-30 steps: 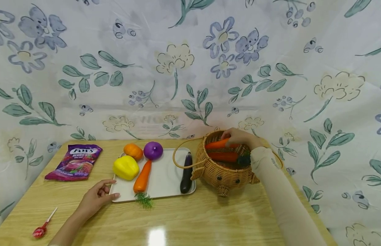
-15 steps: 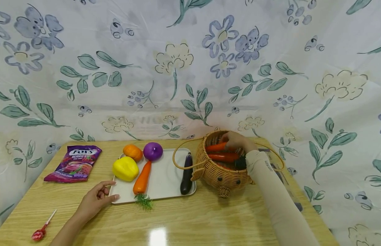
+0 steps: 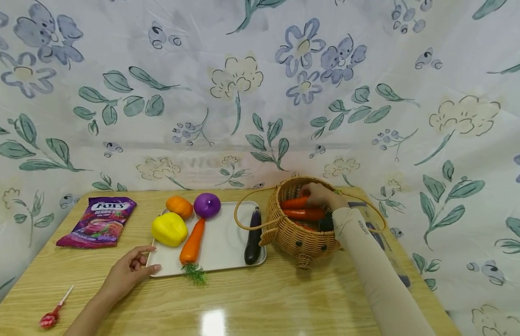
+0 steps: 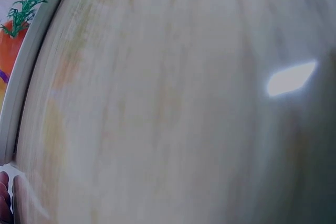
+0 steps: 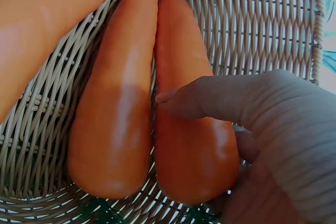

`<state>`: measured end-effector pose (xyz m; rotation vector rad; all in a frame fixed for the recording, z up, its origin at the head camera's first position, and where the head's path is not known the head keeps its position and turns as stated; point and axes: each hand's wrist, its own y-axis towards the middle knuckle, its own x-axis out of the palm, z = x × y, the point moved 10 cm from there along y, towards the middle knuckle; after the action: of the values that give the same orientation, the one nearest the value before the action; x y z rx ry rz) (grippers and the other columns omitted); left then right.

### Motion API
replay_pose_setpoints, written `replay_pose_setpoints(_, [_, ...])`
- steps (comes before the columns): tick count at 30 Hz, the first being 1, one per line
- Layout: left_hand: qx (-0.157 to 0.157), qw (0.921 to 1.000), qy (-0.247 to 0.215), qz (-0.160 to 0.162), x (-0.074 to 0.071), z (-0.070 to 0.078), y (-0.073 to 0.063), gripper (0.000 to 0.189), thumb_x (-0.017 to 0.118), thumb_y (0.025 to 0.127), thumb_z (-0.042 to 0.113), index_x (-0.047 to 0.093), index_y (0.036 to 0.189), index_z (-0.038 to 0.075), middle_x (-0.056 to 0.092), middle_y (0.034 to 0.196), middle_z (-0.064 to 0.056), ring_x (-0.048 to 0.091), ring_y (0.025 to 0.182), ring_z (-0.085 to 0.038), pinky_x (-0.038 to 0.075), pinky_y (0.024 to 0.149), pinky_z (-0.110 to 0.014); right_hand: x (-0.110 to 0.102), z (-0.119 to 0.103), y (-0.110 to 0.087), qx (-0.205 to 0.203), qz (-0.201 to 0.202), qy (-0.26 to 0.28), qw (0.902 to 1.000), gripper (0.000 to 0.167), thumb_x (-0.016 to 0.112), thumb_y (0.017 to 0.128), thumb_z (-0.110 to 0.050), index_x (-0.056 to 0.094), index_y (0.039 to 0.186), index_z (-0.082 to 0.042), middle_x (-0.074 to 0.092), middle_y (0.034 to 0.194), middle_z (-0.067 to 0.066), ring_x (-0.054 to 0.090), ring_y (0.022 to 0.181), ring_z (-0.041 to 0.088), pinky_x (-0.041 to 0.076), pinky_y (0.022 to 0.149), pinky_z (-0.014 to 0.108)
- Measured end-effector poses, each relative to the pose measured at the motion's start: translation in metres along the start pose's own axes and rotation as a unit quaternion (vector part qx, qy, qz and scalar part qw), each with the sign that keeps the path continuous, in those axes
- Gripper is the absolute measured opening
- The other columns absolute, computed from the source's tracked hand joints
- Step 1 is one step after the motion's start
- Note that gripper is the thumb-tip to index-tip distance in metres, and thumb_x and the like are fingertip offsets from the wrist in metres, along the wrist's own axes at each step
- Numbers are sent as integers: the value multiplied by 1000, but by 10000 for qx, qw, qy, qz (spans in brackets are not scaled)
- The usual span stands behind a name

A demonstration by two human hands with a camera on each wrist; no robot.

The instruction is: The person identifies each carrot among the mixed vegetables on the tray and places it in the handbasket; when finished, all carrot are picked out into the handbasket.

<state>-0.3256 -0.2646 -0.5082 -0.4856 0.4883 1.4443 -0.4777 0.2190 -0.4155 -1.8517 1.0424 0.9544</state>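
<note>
My right hand (image 3: 320,196) reaches into a wicker basket (image 3: 283,235) shaped like an animal's head. In the right wrist view its thumb lies across a carrot (image 5: 181,51), with fingers curled round the far side. A second carrot (image 5: 110,135) lies right alongside, and a third carrot (image 5: 31,30) slants at the left. My left hand (image 3: 125,271) holds the left front corner of a white tray (image 3: 226,242), thumb and forefinger at its rim. On the tray are a yellow bell pepper (image 3: 169,229), a carrot (image 3: 193,242) and an eggplant (image 3: 253,238).
A small pumpkin (image 3: 179,206) and a round purple vegetable (image 3: 207,206) sit at the tray's back edge. Left of it lies a purple candy bag (image 3: 98,221), with a red lollipop (image 3: 50,318) nearer the front. A patterned cloth (image 3: 180,116) hangs behind the table.
My right hand and sleeve have shifted slightly left within the basket, and the carrot at the hand sits a little lower. The left hand stays at the tray corner.
</note>
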Motion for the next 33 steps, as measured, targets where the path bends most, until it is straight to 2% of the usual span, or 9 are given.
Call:
replay_pose_setpoints(8, [-28, 10000, 62, 34, -1, 1, -1, 52, 76, 88, 26, 56, 131, 2, 46, 91, -4, 39, 70, -7, 34, 60, -24, 6, 5, 0, 159, -80, 75, 9998, 34, 62, 81, 4, 65, 115, -1, 59, 108, 16, 49, 81, 23, 41, 68, 31])
replay_pose_setpoints(11, [-37, 9999, 102, 49, -2, 1, -1, 53, 76, 88, 26, 56, 131, 2, 46, 91, -4, 39, 70, -7, 34, 60, -24, 9, 5, 0, 111, -107, 174, 9997, 34, 62, 85, -1, 63, 119, 1, 62, 114, 19, 55, 88, 25, 47, 73, 34])
replay_pose_setpoints(13, [-48, 9999, 106, 46, -2, 1, -1, 53, 77, 88, 26, 56, 130, 2, 46, 91, -4, 39, 70, -7, 34, 60, -24, 8, 4, 1, -26, -3, 275, 9996, 35, 61, 88, -5, 62, 122, 4, 62, 119, 21, 60, 96, 30, 51, 81, 39])
replay_pose_setpoints(16, [-56, 9999, 82, 43, -1, 1, -1, 53, 76, 88, 26, 56, 131, 2, 46, 91, -4, 39, 71, -7, 34, 60, -24, 3, -1, 1, -268, 316, 462, 9981, 35, 59, 92, -11, 62, 122, 7, 63, 122, 23, 61, 108, 37, 49, 93, 48])
replay_pose_setpoints(19, [-17, 10000, 42, 63, -1, 2, -1, 52, 76, 88, 26, 56, 130, 2, 46, 91, -4, 39, 71, -7, 34, 60, -24, -4, -5, 0, -450, 641, 667, 9947, 33, 59, 93, -13, 64, 119, 7, 64, 120, 24, 59, 112, 40, 46, 97, 52])
replay_pose_setpoints(21, [10, 10000, -17, 83, -2, 3, -2, 51, 76, 89, 25, 57, 130, 2, 46, 91, -4, 39, 71, -7, 35, 60, -24, -7, -9, 0, -476, 687, 816, 9932, 32, 60, 95, -14, 64, 119, 6, 64, 122, 23, 58, 114, 40, 45, 98, 53])
replay_pose_setpoints(25, [37, 9999, -136, 96, -2, 5, -3, 50, 76, 88, 22, 57, 129, 1, 47, 90, -4, 40, 70, -7, 35, 60, -24, -8, -16, -1, -523, 503, 932, 9930, 34, 59, 96, -17, 63, 123, 5, 60, 129, 23, 54, 121, 40, 42, 102, 54])
replay_pose_setpoints(28, [0, 9998, -191, 75, -1, 5, -2, 50, 76, 88, 23, 57, 129, 1, 47, 91, -4, 40, 70, -7, 36, 60, -24, -11, -21, -4, -552, 355, 727, 9952, 38, 59, 97, -24, 63, 125, 2, 58, 133, 21, 53, 123, 39, 42, 104, 53])
replay_pose_setpoints(33, [-88, 9998, -162, 53, -2, 2, -1, 51, 77, 88, 25, 57, 129, 2, 46, 92, -4, 40, 71, -8, 35, 61, -24, -20, -34, -11, -712, 284, 445, 9961, 40, 62, 96, -30, 65, 124, 0, 61, 131, 19, 56, 120, 37, 44, 101, 52])
